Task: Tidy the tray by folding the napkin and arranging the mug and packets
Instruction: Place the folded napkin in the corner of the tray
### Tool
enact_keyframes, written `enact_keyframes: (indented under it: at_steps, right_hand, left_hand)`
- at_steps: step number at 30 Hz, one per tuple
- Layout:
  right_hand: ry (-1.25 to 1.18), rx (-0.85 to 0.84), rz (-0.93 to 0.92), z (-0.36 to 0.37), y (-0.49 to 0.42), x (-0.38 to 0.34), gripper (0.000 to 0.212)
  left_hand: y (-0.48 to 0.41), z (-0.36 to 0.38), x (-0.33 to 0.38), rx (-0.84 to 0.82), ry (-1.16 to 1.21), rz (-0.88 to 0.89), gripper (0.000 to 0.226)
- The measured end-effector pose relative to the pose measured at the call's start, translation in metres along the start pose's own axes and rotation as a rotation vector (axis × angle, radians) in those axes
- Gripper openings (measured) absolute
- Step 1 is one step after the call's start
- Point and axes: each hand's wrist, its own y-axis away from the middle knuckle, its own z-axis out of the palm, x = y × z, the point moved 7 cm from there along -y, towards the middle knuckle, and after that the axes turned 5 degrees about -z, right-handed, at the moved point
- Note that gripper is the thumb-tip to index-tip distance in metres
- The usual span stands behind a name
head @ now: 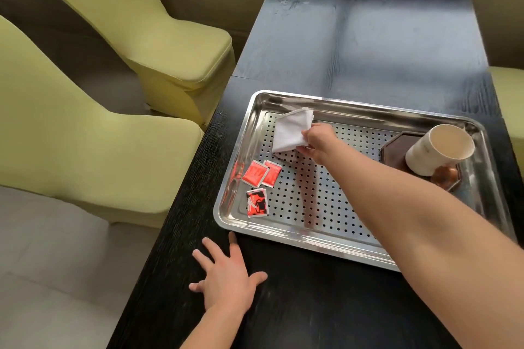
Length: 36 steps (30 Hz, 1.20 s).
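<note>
The right grip [317, 140] pinched the folded napkin [292, 129] over the tray [283, 232]. The packets [255, 174] lay near, left of it; the mug [436, 150] leaned well to its right. The left grip [226, 275] lay flat, fingers spread, on the table [312, 306].

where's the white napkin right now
In the head view the folded white napkin is at the far left corner of the perforated metal tray, held by the right hand, just beyond the three red packets.
</note>
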Motion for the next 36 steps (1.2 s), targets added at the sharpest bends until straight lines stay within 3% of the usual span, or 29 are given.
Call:
enact_keyframes:
  at_steps: [6, 11, 15, 20, 23, 27, 32, 36]
  right_hand:
    - [0.398, 0.11, -0.203, -0.028, 0.014, -0.001, 0.049]
    - [0.392, -0.009, -0.261, -0.058, 0.064, 0.017, 0.034]
    - [0.398, 0.042, -0.261, -0.109, 0.115, 0.052, 0.029]
    - [0.708, 0.09, -0.316, -0.16, 0.162, 0.081, 0.029]
    - [1.029, 0.074, -0.401, -0.182, 0.18, 0.092, 0.035]
    - [1.205, -0.018, -0.42, -0.195, 0.191, 0.106, 0.045]
    - [1.267, -0.045, -0.459, -0.2, 0.197, 0.117, 0.031]
    - [1.318, -0.055, -0.487, -0.201, 0.199, 0.121, 0.021]
  left_hand:
    - [-0.001, 0.002, -0.001, 0.019, -0.017, 0.017, 0.107]
    - [0.0, 0.001, -0.001, 0.021, -0.022, 0.004, 0.106]
    - [0.002, -0.002, -0.001, 0.014, -0.004, 0.002, 0.109]
    - [0.011, -0.014, -0.005, -0.019, 0.064, 0.008, 0.099]
    - [0.029, -0.036, -0.002, 0.226, 0.111, 0.179, 0.07]
    - [0.06, -0.058, 0.033, 0.539, 0.057, 0.57, 0.048]
    - [0.06, -0.053, 0.094, 0.343, -0.114, 0.665, 0.047]
    - [0.052, -0.042, 0.106, 0.251, -0.138, 0.622, 0.04]
